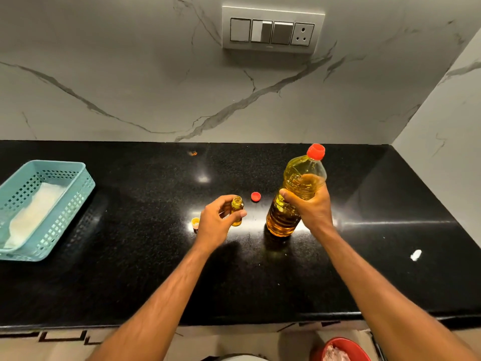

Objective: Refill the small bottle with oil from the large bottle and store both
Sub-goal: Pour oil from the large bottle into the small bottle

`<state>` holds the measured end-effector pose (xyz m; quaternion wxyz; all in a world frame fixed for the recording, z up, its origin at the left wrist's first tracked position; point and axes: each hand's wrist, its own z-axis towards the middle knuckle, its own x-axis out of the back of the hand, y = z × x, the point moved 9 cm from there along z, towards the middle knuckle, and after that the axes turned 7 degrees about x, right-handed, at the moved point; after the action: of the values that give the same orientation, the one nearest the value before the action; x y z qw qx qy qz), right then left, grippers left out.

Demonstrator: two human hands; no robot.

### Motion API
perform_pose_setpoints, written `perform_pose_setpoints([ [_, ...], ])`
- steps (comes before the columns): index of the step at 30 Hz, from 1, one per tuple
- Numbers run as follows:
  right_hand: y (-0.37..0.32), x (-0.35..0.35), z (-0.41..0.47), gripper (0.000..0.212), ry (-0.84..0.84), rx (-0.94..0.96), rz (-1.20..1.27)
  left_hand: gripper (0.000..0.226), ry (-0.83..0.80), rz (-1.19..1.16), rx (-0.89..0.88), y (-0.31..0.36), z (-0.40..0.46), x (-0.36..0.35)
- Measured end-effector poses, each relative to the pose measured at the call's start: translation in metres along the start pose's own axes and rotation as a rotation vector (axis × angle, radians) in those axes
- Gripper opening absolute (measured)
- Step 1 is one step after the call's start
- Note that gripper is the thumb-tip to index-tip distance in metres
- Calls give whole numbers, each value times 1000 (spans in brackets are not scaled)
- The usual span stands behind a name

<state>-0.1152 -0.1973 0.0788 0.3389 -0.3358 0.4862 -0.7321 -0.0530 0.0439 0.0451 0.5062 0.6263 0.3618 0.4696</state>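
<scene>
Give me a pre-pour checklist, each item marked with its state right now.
1. Small bottle uncapped, mouth open: ok.
2. Left hand steadying the small bottle: ok.
3. Right hand gripping the large bottle: ok.
4. Large bottle open for pouring: not ok, a red cap sits on its neck, though a loose red cap also lies on the counter.
5. Small bottle's own cap clear of the pour path: ok.
6. Room left in the small bottle: cannot tell.

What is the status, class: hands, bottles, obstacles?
Left hand holds small bottle, open. Right hand grips large bottle, capped, upright on counter. Red cap lies between.
</scene>
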Motion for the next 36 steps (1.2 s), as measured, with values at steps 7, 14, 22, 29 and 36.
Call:
perform_pose_setpoints([
  [7,9,-1,6,61,32,-18,-27,34,39,51,122,-53,2,4],
  [14,7,0,6,65,10,38,-68,33,27,85,131,-64,-2,6],
  [22,19,0,4,70,7,12,-51,39,29,85,151,-71,-4,7],
  [29,22,1,-5,88,-12,-29,-54,66,17,134,198,-81,-16,9],
  [36,29,27,-104,50,288,-149,5,22,412,369,-85,-54,-32,66],
])
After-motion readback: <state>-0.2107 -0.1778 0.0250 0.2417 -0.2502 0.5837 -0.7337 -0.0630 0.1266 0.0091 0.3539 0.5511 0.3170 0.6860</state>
